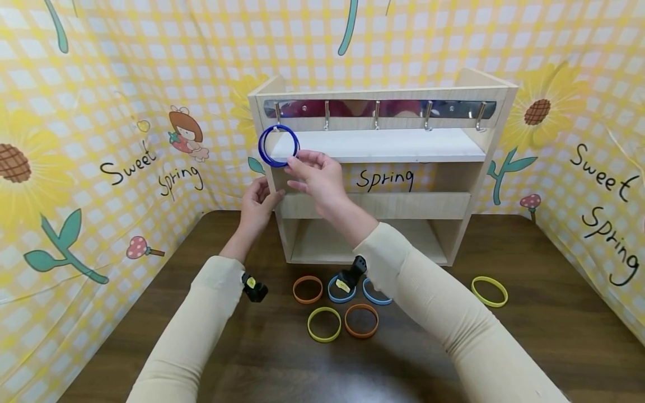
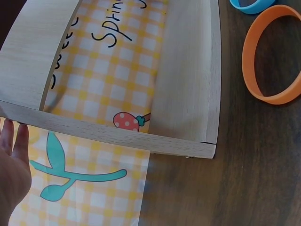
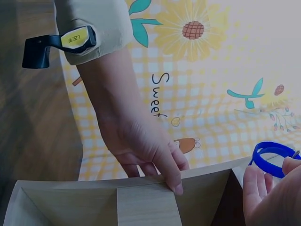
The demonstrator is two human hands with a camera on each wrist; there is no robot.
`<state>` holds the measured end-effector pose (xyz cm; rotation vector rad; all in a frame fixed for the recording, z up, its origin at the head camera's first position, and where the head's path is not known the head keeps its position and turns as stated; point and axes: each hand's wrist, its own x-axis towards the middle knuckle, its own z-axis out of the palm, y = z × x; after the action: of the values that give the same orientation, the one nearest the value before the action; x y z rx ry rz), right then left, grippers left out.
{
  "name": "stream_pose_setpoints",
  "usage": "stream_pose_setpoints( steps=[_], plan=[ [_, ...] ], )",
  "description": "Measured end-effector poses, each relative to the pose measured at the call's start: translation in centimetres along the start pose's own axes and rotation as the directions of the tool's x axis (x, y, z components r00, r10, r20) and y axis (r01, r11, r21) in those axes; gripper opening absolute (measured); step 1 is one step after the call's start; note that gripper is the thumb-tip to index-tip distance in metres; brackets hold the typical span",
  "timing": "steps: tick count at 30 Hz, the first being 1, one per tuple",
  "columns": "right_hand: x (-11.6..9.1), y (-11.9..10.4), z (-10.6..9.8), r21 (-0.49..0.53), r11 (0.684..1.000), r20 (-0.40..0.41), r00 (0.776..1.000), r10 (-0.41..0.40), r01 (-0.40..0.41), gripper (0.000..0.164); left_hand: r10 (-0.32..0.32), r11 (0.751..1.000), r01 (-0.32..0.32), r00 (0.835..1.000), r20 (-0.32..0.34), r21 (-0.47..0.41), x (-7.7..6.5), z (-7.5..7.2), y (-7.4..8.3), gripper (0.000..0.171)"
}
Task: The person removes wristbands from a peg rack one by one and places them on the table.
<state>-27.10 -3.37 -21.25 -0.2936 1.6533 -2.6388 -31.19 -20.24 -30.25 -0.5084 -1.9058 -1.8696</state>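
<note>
Two dark blue silicone wristbands point(image 1: 261, 148) hang together at the leftmost hook point(image 1: 277, 113) of a wooden rack point(image 1: 375, 206). My right hand point(image 1: 322, 180) pinches their lower right edge between thumb and fingertips. In the right wrist view, the blue bands point(image 3: 266, 166) show right at that hand's fingers point(image 3: 251, 186). Lower down, my left hand point(image 1: 258, 206) grips the rack's left side panel, thumb on the front and fingers round the outer side. The left wrist view catches only part of this hand point(image 2: 14, 165) at the panel's edge.
On the brown table point(image 1: 242, 347) before the rack lie orange point(image 1: 308, 290), light blue point(image 1: 377, 301) and yellow wristbands point(image 1: 324, 324). Another yellow band point(image 1: 489, 291) lies apart at the right. Several hooks line a shiny strip point(image 1: 353, 108). Yellow checked cloth point(image 1: 126, 50) encloses the table's sides and back.
</note>
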Motion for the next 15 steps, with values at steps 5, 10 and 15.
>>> stream_pose_setpoints(
  steps=[5, 10, 15],
  plan=[
    [-0.03, -0.17, 0.24, -0.002, 1.0, -0.027, 1.0, -0.016, 0.015, 0.021, -0.002, 1.0, 0.002, 1.0, 0.007, -0.005, -0.01, -0.01, 0.05, 0.038],
    [-0.05, -0.2, 0.42, -0.01, 1.0, -0.033, 0.999, -0.028, 0.028, 0.02, -0.015, 1.0, 0.015, 1.0, 0.002, -0.007, -0.14, 0.04, 0.26, 0.038],
    [-0.03, -0.21, 0.43, -0.018, 0.999, -0.037, 0.999, -0.035, 0.035, 0.019, -0.026, 1.0, 0.026, 1.0, -0.003, -0.011, -0.24, 0.2, 0.47, 0.038]
  ],
)
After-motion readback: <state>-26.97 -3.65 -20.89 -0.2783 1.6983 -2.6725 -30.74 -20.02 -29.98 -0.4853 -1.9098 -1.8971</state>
